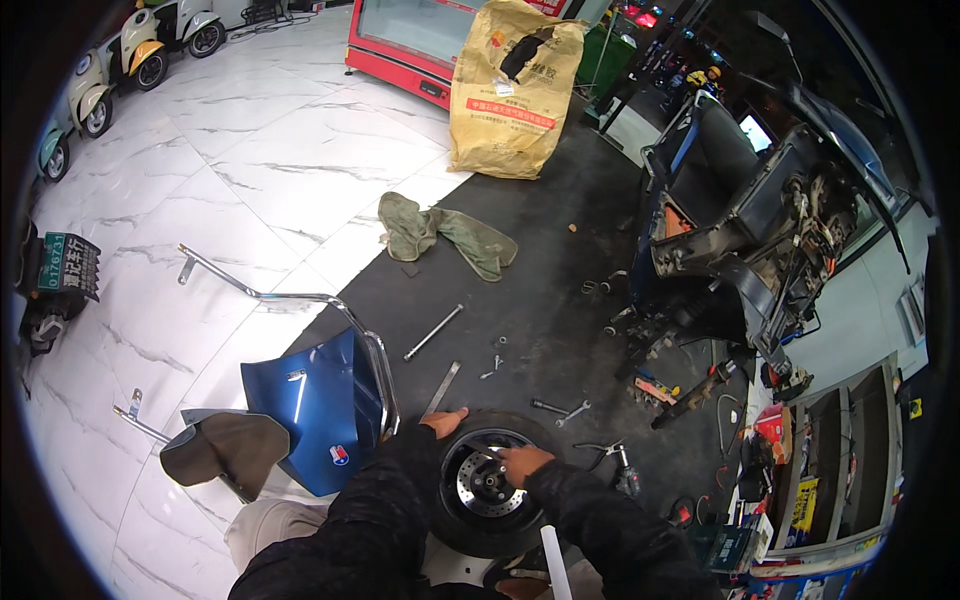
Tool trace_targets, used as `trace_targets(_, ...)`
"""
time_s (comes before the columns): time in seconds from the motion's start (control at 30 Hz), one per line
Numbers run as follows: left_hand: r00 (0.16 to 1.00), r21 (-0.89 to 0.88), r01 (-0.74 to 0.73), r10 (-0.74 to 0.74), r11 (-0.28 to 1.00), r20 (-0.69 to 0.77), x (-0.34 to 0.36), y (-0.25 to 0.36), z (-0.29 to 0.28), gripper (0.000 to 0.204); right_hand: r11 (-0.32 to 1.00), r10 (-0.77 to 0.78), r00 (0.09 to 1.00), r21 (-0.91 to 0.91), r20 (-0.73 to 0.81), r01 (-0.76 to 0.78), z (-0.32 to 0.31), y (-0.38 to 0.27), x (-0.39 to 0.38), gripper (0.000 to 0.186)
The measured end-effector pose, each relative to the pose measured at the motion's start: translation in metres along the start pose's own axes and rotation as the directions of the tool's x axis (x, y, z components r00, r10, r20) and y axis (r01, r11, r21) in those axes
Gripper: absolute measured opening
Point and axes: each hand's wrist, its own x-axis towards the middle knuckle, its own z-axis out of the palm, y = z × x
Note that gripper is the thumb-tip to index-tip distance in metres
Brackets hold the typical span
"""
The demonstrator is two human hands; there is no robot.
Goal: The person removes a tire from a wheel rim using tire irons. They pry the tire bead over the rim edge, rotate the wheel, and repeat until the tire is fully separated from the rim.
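Observation:
My left hand (445, 421) grips the upper left edge of a black tire (540, 435) lying flat, beside a flat metal bar (445, 380). My right hand (525, 464) is closed on a dark slim tool (483, 448) at the wheel rim, above the perforated brake disc (480, 493). A wrench (575, 412), a dark socket tool (550, 407) and a cutter-like tool (605, 450) lie right of the wheel. A long axle bolt (433, 332) lies farther forward on the dark mat.
A blue panel (315, 420) and chrome rail (295, 297) lie left. A partly stripped scooter (715, 230) stands right, above shelving (835, 460). Ahead are a green cloth (470, 240), yellow sack (510, 110) and red display cooler (400, 55); parked scooters (150, 55) stand far left.

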Motion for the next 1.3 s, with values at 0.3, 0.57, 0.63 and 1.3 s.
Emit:
trace_targets(0.3, 0.988, 0.205, 0.119, -0.095, 0.972, -0.123, 0.065, -0.023, 0.026, 0.096, 0.972, 0.04, 0.97, -0.233, 0.239, 0.018, -0.076, -0.049, 0.052, 0.038)
trace_targets(0.57, 0.999, 0.324, 0.033, -0.017, 0.946, -0.05, 0.068, -0.012, 0.025, 0.091, 0.972, 0.058, 0.986, -0.235, 0.153, -0.02, -0.078, -0.051, 0.091, 0.038)
trace_targets(0.63, 0.996, 0.368, -0.085, 0.093, 0.926, -0.002, 0.058, -0.014, 0.023, 0.088, 0.98, 0.009, 0.998, -0.198, 0.063, 0.003, -0.084, -0.052, 0.092, 0.035)
trace_targets(1.3, 0.991, 0.321, 0.107, -0.077, 0.941, -0.105, 0.042, 0.0, 0.022, 0.09, 0.976, -0.148, 0.959, -0.118, 0.241, 0.181, -0.069, -0.012, 0.063, 0.04)
